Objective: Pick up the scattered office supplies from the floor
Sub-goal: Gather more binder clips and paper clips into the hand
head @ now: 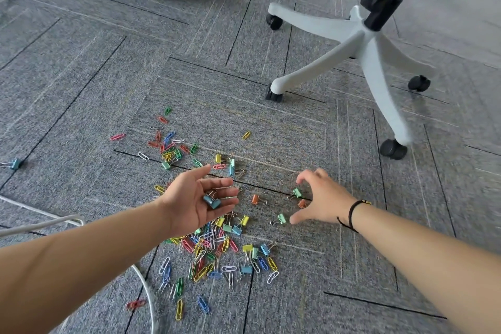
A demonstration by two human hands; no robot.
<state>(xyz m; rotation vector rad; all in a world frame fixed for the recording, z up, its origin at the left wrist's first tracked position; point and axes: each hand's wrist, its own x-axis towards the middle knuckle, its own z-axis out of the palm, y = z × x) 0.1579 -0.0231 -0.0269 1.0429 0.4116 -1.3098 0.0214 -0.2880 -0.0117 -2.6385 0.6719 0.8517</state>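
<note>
Collecting under way. Left hand [200, 198] lay palm-up, cradling blue binder clips [212, 201]. Right hand [320, 198], fingers spread and empty, reached over the green clip [297, 192] mid-floor; a pinch looked next.

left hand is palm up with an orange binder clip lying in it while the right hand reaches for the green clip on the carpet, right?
Not quite: in the head view the binder clip lying in the palm-up left hand is blue, not orange. The right hand does reach for the green clip on the carpet.
</note>
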